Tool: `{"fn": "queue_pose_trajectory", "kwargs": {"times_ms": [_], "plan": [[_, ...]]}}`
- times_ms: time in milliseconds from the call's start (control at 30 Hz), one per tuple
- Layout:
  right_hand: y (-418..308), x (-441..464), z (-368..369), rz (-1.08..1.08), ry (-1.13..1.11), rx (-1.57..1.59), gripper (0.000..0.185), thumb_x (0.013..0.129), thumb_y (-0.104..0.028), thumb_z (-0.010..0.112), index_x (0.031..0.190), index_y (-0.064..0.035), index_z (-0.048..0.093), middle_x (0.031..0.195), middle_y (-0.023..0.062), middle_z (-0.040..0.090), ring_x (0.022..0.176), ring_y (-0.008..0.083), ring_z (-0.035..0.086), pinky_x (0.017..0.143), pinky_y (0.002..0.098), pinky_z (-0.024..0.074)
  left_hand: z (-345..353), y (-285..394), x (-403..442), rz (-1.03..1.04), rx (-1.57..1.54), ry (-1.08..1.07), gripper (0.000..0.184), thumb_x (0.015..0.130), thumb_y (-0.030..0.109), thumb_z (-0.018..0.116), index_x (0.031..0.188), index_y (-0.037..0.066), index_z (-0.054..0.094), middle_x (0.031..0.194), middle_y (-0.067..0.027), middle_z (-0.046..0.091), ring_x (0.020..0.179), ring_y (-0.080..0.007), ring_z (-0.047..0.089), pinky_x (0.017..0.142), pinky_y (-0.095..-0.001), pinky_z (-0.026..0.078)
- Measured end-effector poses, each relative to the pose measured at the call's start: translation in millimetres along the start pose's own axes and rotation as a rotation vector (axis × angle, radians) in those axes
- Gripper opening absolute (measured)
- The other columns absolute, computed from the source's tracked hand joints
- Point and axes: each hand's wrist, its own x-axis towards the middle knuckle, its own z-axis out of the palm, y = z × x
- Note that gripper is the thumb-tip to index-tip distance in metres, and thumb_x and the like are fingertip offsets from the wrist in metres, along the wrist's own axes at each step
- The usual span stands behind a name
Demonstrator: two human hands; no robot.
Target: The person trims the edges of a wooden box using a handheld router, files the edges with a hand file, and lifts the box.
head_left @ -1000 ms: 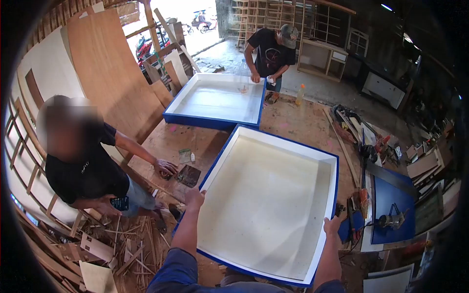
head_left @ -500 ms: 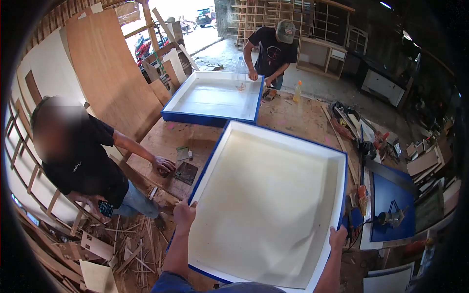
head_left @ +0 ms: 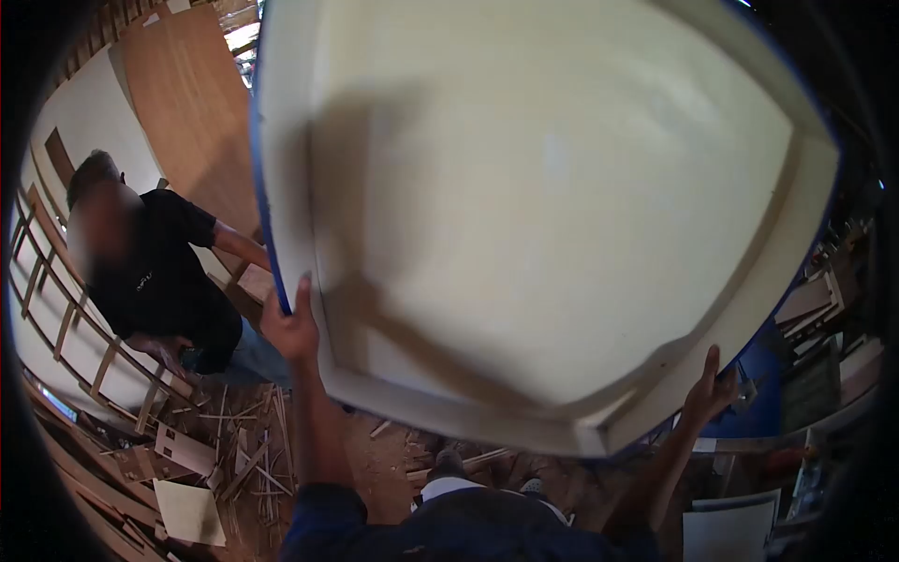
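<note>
A large shallow tray-like box (head_left: 552, 215), cream-white inside with a blue outer side, is raised in front of me and fills much of the view. Its open side faces me and it is tilted up. My left hand (head_left: 291, 323) grips the left wall, thumb over the rim. On the lower right wall, my right hand (head_left: 710, 389) holds on with its thumb inside the edge. The fingers of both hands are partly hidden behind the box. My shadow falls across its inner face.
At left stands a person in a black shirt (head_left: 154, 262), one arm running behind the box. Wood offcuts (head_left: 248, 450) litter the floor there. A plywood sheet (head_left: 187, 122) leans behind. A blue panel (head_left: 758, 384) lies at right. My feet (head_left: 449, 464) show below the box.
The box has risen from the workbench and tipped up towards me, my hands moving up with it. It now covers the bench, the second box and the far person.
</note>
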Motion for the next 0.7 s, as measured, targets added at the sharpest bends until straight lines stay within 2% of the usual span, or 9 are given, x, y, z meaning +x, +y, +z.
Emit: {"fn": "queue_pose_trajectory", "kwargs": {"times_ms": [100,167,233,333,400,500,533,633,700], "plan": [[-7,33,9,0.087,0.155,0.114,0.054,0.103,-0.041,0.082,0.114,0.0112,0.076,0.101,0.0166,0.080,0.085,0.0211,0.070,0.078,0.0396,0.0566,25,40,32,0.110,-0.089,0.112,0.032,0.101,0.025,0.084,0.117,-0.002,0.079,0.102,-0.0157,0.083,0.092,-0.0227,0.078,0.086,-0.0365,0.059],[-57,60,8,0.163,0.188,0.214,0.051,0.101,-0.037,0.086,0.115,0.0110,0.078,0.098,0.0130,0.080,0.081,0.0160,0.067,0.073,0.0357,0.0562,41,53,65,0.158,0.069,0.166,0.034,0.101,0.025,0.084,0.119,-0.004,0.078,0.107,-0.0166,0.082,0.096,-0.0206,0.077,0.088,-0.0358,0.058],[-52,77,18,0.189,0.200,0.312,0.049,0.099,-0.034,0.087,0.115,0.0111,0.078,0.098,0.0110,0.079,0.081,0.0150,0.067,0.071,0.0340,0.0558,47,96,97,0.094,-0.006,0.177,0.039,0.102,0.027,0.084,0.123,-0.005,0.077,0.114,-0.0143,0.082,0.103,-0.0211,0.076,0.094,-0.0381,0.057],[-63,92,32,0.217,0.219,0.446,0.045,0.098,-0.030,0.090,0.113,0.0104,0.079,0.097,0.0086,0.079,0.081,0.0141,0.067,0.070,0.0319,0.0550,63,120,121,0.131,-0.302,0.260,0.036,0.102,0.025,0.083,0.118,-0.007,0.078,0.110,-0.0130,0.083,0.096,-0.0202,0.077,0.087,-0.0355,0.058],[-55,89,39,0.299,0.193,0.504,0.038,0.096,-0.022,0.091,0.112,0.0099,0.078,0.102,0.0087,0.079,0.085,0.0156,0.070,0.072,0.0318,0.0563,76,108,118,0.159,-0.432,0.290,0.037,0.103,0.025,0.083,0.118,-0.007,0.078,0.111,-0.0121,0.082,0.098,-0.0195,0.076,0.088,-0.0353,0.058],[-41,78,67,0.254,0.298,0.796,0.043,0.093,-0.027,0.093,0.114,0.0083,0.078,0.101,0.0073,0.077,0.085,0.0146,0.068,0.075,0.0309,0.0550,100,89,105,0.121,-0.564,0.325,0.038,0.103,0.025,0.083,0.120,-0.009,0.077,0.114,-0.0118,0.081,0.101,-0.0183,0.074,0.089,-0.0348,0.057],[-28,77,72,0.253,0.278,0.812,0.040,0.095,-0.022,0.090,0.116,0.0097,0.078,0.107,0.0101,0.078,0.091,0.0181,0.071,0.080,0.0340,0.0585,105,81,99,0.096,-0.588,0.339,0.038,0.103,0.025,0.083,0.120,-0.009,0.077,0.115,-0.0119,0.081,0.102,-0.0179,0.074,0.089,-0.0346,0.057],[-11,63,85,0.347,0.272,0.905,0.037,0.098,-0.019,0.087,0.118,0.0098,0.077,0.111,0.0117,0.078,0.096,0.0208,0.072,0.084,0.0372,0.0603,125,53,85,0.071,-0.626,0.377,0.040,0.104,0.023,0.081,0.126,-0.010,0.074,0.121,-0.0139,0.079,0.104,-0.0200,0.074,0.092,-0.0351,0.058],[6,56,93,0.356,0.261,0.951,0.039,0.098,-0.017,0.086,0.124,0.0095,0.076,0.114,0.0115,0.078,0.095,0.0222,0.072,0.085,0.0378,0.0605,137,41,77,0.087,-0.817,0.311,0.042,0.107,0.021,0.077,0.133,-0.010,0.070,0.126,-0.0159,0.078,0.110,-0.0260,0.073,0.100,-0.0388,0.059]]}}
